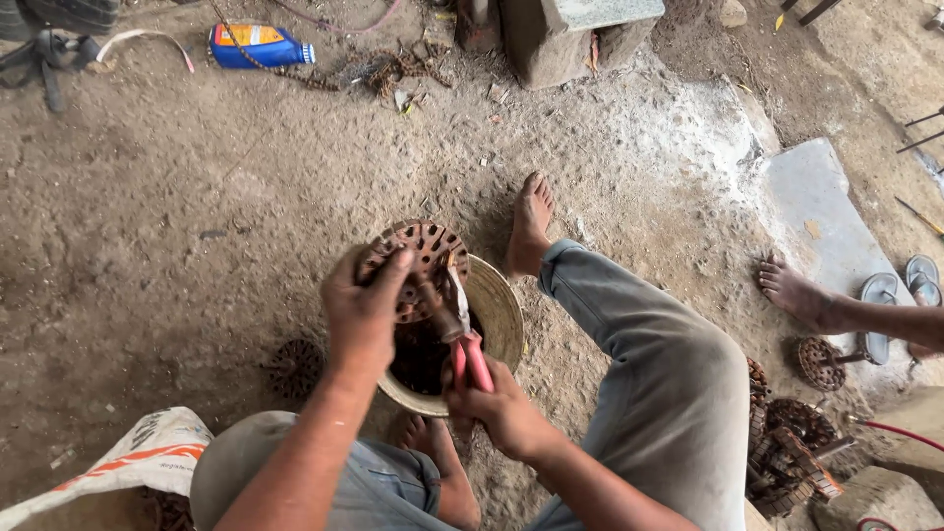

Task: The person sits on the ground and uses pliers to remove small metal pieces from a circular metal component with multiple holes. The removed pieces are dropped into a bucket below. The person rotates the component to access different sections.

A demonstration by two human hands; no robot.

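My left hand (362, 313) grips a rusty round metal disc (425, 254) full of holes, holding it tilted on edge over a shallow round basin (500, 313) on the dirt ground. My right hand (500, 405) is closed on the red handles of a pair of pliers (466, 346), whose metal jaws touch the disc near its middle. The basin's inside is dark and partly hidden by the disc and both hands. My bare feet rest beside the basin, one beyond it and one in front of it.
Another rusty disc (295, 368) lies left of the basin. More rusty parts (787, 454) are piled at right, near another person's foot (795, 293) and sandals (899, 285). A blue bottle (258, 45) and a stone block (572, 35) sit far off; a white sack (147, 460) is at bottom left.
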